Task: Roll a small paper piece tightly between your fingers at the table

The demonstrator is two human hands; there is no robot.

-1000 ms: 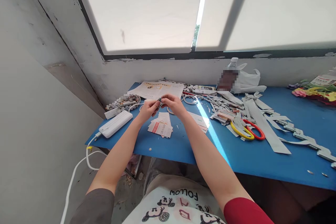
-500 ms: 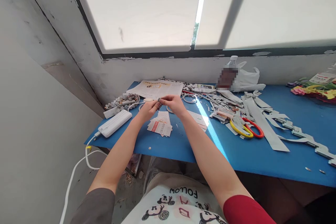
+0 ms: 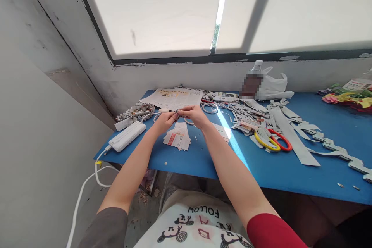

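From the head view, both hands meet above the blue desk (image 3: 186, 161), near its far left part. The left hand (image 3: 163, 120) and the right hand (image 3: 194, 114) pinch one small paper piece (image 3: 176, 113) between their fingertips; it is too small to tell its print or shape. The piece hangs in the air between the two hands, above a stack of cut slips (image 3: 178, 138) that lies flat on the desk just below the wrists.

Left of the hands a white power bank (image 3: 127, 136) lies near the desk's left edge, with a white cable (image 3: 87, 186) running off the edge and down. Behind it sits a pile of folded bits (image 3: 136, 111). A leaflet (image 3: 174, 97) lies flat beyond the hands, near the wall. A ring (image 3: 209, 108) lies just right of the right hand.

Farther right, well apart from the hands, scissors (image 3: 271, 140) with one yellow and one red handle rest among grey paper strips (image 3: 293, 135). A white bag (image 3: 276, 87) sits against the wall, and coloured scraps (image 3: 348, 99) lie at the far right.
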